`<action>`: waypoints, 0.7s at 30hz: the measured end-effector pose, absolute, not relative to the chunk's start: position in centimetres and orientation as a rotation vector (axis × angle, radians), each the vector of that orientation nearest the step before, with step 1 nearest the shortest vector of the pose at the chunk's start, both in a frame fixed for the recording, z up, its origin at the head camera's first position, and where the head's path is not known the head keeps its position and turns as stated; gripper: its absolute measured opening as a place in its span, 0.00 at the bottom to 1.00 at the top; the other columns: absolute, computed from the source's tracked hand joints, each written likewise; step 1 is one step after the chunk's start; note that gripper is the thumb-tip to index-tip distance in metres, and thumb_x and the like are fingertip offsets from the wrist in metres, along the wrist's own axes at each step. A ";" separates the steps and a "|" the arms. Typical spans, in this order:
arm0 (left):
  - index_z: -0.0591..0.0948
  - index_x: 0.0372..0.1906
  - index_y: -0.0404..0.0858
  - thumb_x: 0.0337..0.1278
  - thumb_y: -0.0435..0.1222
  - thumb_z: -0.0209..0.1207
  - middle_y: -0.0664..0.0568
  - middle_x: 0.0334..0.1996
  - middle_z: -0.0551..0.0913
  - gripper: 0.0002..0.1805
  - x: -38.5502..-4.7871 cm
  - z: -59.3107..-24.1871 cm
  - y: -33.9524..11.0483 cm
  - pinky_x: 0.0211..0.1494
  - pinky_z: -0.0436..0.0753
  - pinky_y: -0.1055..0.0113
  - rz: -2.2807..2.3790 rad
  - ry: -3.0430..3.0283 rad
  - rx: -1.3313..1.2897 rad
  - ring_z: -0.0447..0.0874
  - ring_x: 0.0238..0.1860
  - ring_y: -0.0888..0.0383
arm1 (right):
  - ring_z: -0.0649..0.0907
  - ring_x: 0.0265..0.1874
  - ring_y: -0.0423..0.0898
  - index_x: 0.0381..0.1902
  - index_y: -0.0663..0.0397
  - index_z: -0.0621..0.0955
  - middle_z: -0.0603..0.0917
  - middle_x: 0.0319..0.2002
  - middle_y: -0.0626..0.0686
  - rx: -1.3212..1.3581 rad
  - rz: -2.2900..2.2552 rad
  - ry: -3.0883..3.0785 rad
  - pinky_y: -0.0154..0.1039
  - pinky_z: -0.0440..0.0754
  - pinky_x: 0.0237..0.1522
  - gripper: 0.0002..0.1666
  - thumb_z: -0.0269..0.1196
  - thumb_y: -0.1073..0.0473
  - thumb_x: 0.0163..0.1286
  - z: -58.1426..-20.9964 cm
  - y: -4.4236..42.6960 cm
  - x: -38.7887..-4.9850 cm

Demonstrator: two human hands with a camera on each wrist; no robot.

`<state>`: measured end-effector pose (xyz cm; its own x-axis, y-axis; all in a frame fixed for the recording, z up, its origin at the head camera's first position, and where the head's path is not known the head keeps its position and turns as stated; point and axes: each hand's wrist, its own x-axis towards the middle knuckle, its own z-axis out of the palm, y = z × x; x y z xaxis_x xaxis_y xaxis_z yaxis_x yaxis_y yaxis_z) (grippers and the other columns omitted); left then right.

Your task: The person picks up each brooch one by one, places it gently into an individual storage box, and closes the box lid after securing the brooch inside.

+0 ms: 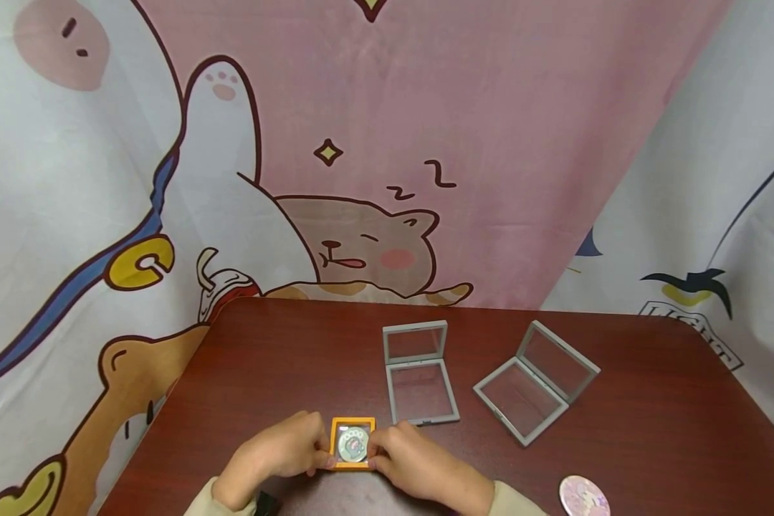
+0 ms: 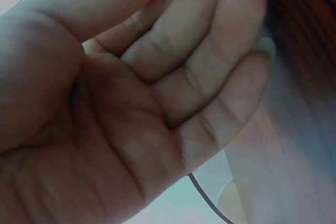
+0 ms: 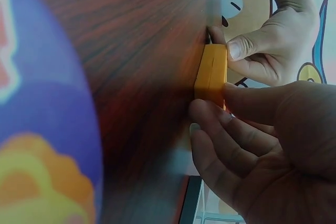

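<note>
A small orange square display frame [image 1: 352,421] with clear panels lies near the front of the table, a round pale-green badge [image 1: 353,444] showing inside it. My left hand [image 1: 290,444] pinches its left front corner between thumb and fingers. On the opposite side, my right hand [image 1: 419,459] pinches the right edge. Seen edge-on in the right wrist view, the frame [image 3: 211,74] looks closed, with a thin seam along its side. The left wrist view shows my left palm [image 2: 131,114] and bent fingers; the frame is hidden there.
Two grey clear-panelled cases stand opened behind the hands, one in the middle [image 1: 390,390] and one to the right [image 1: 548,428]. A round pink badge [image 1: 584,496] lies at front right. In the right wrist view, a blurred purple round thing [image 3: 52,108] fills the left side.
</note>
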<state>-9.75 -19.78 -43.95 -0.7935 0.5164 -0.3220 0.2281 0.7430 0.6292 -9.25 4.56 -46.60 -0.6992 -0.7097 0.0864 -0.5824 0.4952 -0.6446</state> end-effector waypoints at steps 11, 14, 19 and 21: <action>0.83 0.14 0.42 0.59 0.35 0.73 0.57 0.10 0.79 0.18 -9.7 -43.9 -19.5 0.26 0.73 0.70 0.788 2.460 0.541 0.72 0.15 0.65 | 0.74 0.25 0.26 0.28 0.48 0.84 0.82 0.25 0.37 -1.120 -0.984 2.544 0.24 0.73 0.29 0.10 0.72 0.65 0.67 -46.6 4.8 -9.3; 0.83 0.14 0.42 0.60 0.36 0.73 0.56 0.10 0.79 0.19 -9.8 -43.9 -19.5 0.26 0.73 0.70 0.784 2.439 0.546 0.72 0.15 0.65 | 0.74 0.26 0.26 0.29 0.48 0.85 0.82 0.26 0.35 -1.097 -0.975 2.535 0.24 0.74 0.30 0.09 0.72 0.64 0.68 -46.3 5.1 -9.2; 0.84 0.15 0.41 0.64 0.37 0.70 0.55 0.10 0.79 0.19 -9.9 -43.8 -19.8 0.26 0.73 0.71 0.795 2.389 0.550 0.72 0.14 0.64 | 0.78 0.30 0.27 0.35 0.47 0.88 0.84 0.31 0.34 -1.084 -0.907 2.529 0.28 0.78 0.33 0.03 0.71 0.60 0.71 -45.2 6.4 -8.9; 0.84 0.16 0.41 0.66 0.37 0.69 0.56 0.09 0.77 0.20 -9.9 -43.7 -19.9 0.25 0.72 0.70 0.784 2.387 0.552 0.71 0.13 0.64 | 0.80 0.32 0.27 0.38 0.47 0.88 0.85 0.33 0.35 -1.095 -0.877 2.529 0.30 0.79 0.34 0.01 0.71 0.58 0.72 -44.7 7.3 -8.8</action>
<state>-9.88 -19.91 -43.68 -0.7576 0.5312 -0.3793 0.2027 0.7439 0.6368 -8.82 7.28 -44.70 -0.6867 -0.7268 0.0105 -0.5773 0.5366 -0.6155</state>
